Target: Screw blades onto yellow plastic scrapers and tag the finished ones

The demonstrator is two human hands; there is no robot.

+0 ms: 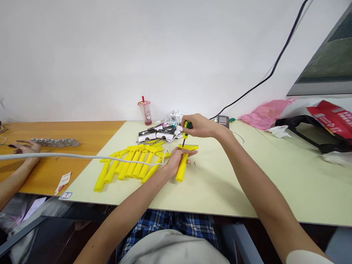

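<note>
A yellow T-shaped scraper (181,169) rests on the pale table (220,188), its wide head toward the wall. My left hand (176,161) is closed around it just below the head. From above, my right hand (198,126) grips a screwdriver (187,126) with a green and yellow handle. The screwdriver stands nearly upright, its tip at the scraper's head; the exact contact is too small to tell. Small screws (195,164) lie right of the scraper. To the left, several more yellow scrapers (133,163) lie side by side in a row.
Small black-and-white boxes (157,134) are heaped behind the row, near a drink cup (145,113). A white cable (75,156) crosses over the scrapers. On the left, a co-worker's hand (26,149) touches a wooden table beside metal parts (55,142). Bags (267,113) lie at the right.
</note>
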